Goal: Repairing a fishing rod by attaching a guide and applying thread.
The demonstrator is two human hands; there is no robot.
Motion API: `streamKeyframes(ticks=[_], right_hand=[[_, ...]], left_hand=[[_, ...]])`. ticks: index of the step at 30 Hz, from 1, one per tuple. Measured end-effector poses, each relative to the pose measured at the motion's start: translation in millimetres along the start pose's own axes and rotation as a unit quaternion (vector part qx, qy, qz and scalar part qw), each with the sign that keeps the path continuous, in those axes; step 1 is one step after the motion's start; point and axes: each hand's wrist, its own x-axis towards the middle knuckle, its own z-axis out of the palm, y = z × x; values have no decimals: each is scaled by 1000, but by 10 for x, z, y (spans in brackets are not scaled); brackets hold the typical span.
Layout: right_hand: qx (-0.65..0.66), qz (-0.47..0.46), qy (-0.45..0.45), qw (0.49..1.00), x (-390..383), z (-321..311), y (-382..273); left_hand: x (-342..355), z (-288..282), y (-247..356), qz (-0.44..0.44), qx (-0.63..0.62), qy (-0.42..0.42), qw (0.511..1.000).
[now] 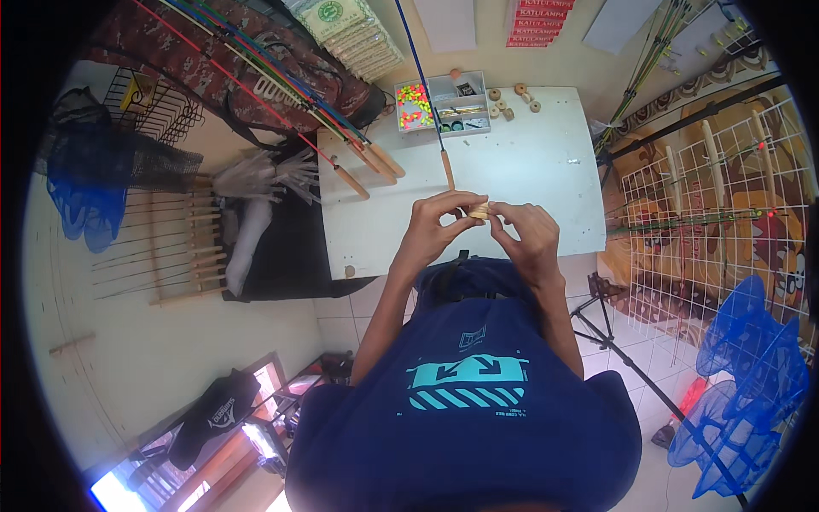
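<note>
My left hand (431, 224) and my right hand (529, 239) meet above the front of the white table (546, 162), both with fingers closed on a small pale wooden spool-like piece (479, 211). Its details are partly covered by my fingertips. Just beyond my hands, a blue rod with a wooden handle (448, 171) stands over the table. A compartment box (467, 125) of bright small beads and other bits sits at the back, beside several small wooden spools (503, 107).
Several rods with wooden handles (350, 181) lean at the left, near a patterned bag (247, 77) and plastic sleeves (256, 175). At the right are a wire grid (699, 213), a black stand (627, 358) and blue nets (734, 375).
</note>
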Motion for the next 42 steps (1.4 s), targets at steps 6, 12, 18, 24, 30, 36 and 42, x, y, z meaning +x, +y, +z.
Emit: streamKeyframes(ticks=[6,12,18,24,30,36,42], right_hand=[[10,23,-14,1000,-34,75,7],[3,43,-20,999,-114,110,13],[-6,58,-18,998,-100,153,42],[13,117,-31,993,-149,128,111],[202,210,-121,949,-137,90,228],[244,270,-153,919,-104,186,124],[203,306,-150,918,-82,217,39]], left_hand=[[-17,-23,-30,-22,17,-20,999],[-40,4,-63,-41,4,-35,999],[-17,-13,-88,-64,-13,-47,997],[6,-21,-110,-47,-26,-67,996],[-18,-46,-246,-59,-145,-153,976],[-31,9,-175,-114,-264,-120,950],[-32,54,-273,-168,-290,-21,942]])
